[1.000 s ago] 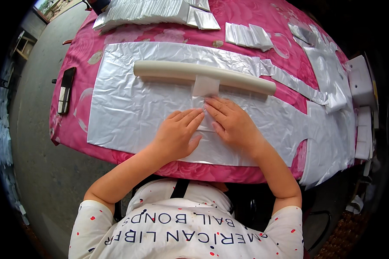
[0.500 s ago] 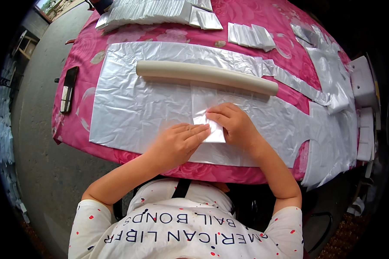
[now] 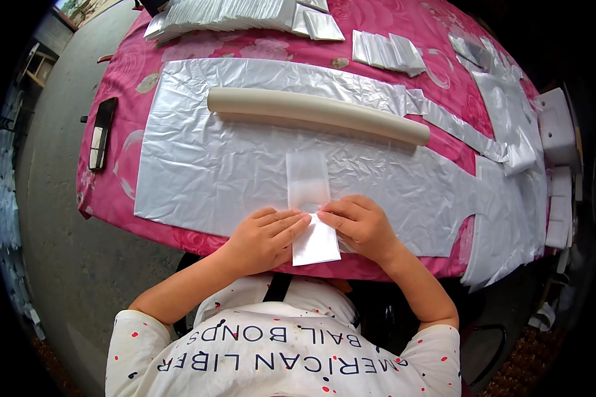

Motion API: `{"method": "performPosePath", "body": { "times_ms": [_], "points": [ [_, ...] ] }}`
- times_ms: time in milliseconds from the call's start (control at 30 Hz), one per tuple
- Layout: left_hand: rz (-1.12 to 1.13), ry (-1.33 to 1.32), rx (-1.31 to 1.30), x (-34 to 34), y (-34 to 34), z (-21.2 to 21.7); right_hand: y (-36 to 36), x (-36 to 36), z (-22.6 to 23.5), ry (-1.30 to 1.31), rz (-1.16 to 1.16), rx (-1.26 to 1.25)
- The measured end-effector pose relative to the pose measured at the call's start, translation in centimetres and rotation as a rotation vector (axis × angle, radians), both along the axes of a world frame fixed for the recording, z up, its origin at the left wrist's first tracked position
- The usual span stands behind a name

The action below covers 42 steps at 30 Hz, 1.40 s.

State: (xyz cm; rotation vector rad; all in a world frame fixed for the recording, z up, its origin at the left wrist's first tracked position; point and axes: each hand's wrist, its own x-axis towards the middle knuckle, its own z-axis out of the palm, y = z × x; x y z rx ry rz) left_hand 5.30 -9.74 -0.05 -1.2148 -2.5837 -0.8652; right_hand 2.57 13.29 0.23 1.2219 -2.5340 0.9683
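A narrow strip of folded plastic film [image 3: 316, 243] lies in front of me, its far end translucent and its near end a brighter, thicker fold. The fingers of my left hand [image 3: 261, 239] are pressed together on the strip's left edge. From the other side, my right hand [image 3: 363, 228] pinches its right edge, so the fingertips of both hands nearly meet across it. Underneath spreads a large wrinkled sheet of clear-white plastic film [image 3: 205, 175]. Beyond the hands, a long beige tube [image 3: 318, 118] rests across that sheet.
A pink flowered cloth [image 3: 129, 109] covers the table. Stacks of folded plastic film [image 3: 225, 18] stand at the far left, with a smaller pile [image 3: 387, 53] farther right. A dark phone-like object [image 3: 102, 134] lies at the left edge. More loose film [image 3: 506, 218] hangs over the right side.
Both hands have drawn nearer to me with the folded strip. Its near end now reaches the table's front edge, and its translucent far part lies clear of the tube.
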Motion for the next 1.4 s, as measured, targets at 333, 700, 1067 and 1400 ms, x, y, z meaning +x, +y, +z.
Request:
{"method": "performPosePath", "body": {
  "times_ms": [333, 700, 1067, 1400],
  "points": [
    [0.508, -0.606, 0.196, -2.2, 1.7, 1.3, -2.0, -3.0, 2.4, -0.767, -0.425, -0.052],
    [0.395, -0.069, -0.002, -3.5, 1.6, 0.8, -2.8, -4.4, 3.1, -0.95, -0.514, 0.096],
    [0.348, -0.145, -0.219, -2.7, 4.7, -1.5, -3.2, -3.4, 3.1, -0.788, -0.533, 0.142],
    [0.342, -0.137, -0.229, -2.2, 4.4, -1.3, -0.3, -1.7, 3.9, -0.778, -0.547, 0.205]
  ]
}}
